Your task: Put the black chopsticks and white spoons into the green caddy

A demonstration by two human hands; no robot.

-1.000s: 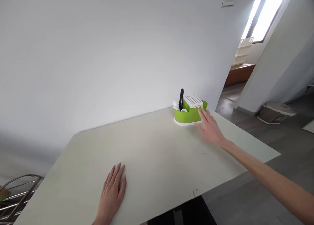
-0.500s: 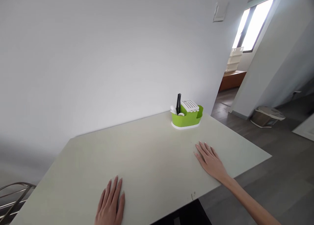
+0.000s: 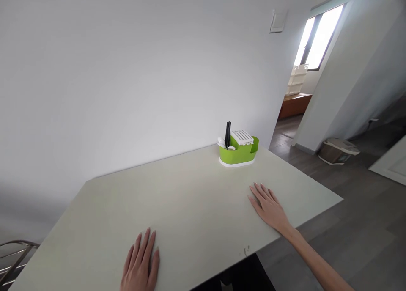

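My left hand (image 3: 139, 263) lies flat on the pale tabletop (image 3: 184, 206) near its front edge, fingers stretched out, holding nothing. Farther right, my right hand (image 3: 269, 208) also rests palm down on the table with its fingers apart and nothing in them. Beyond the right hand, by the wall, stands a green utensil caddy (image 3: 236, 156) on a white base. Black chopsticks (image 3: 228, 134) stand upright in its left part, beside white spoons (image 3: 221, 142). A white slotted top (image 3: 242, 137) covers its middle. Neither hand touches the caddy.
A light wall (image 3: 142, 79) runs along the table's back edge. At lower left is a metal rack (image 3: 17, 257). A lidded bin (image 3: 338, 150) sits on the floor at right, near a doorway with a window (image 3: 320, 39). Dark marks (image 3: 246, 251) show near the front edge.
The whole view has shifted slightly, so the caddy, table and hands appear a little farther left. Both hands stay flat on the table.
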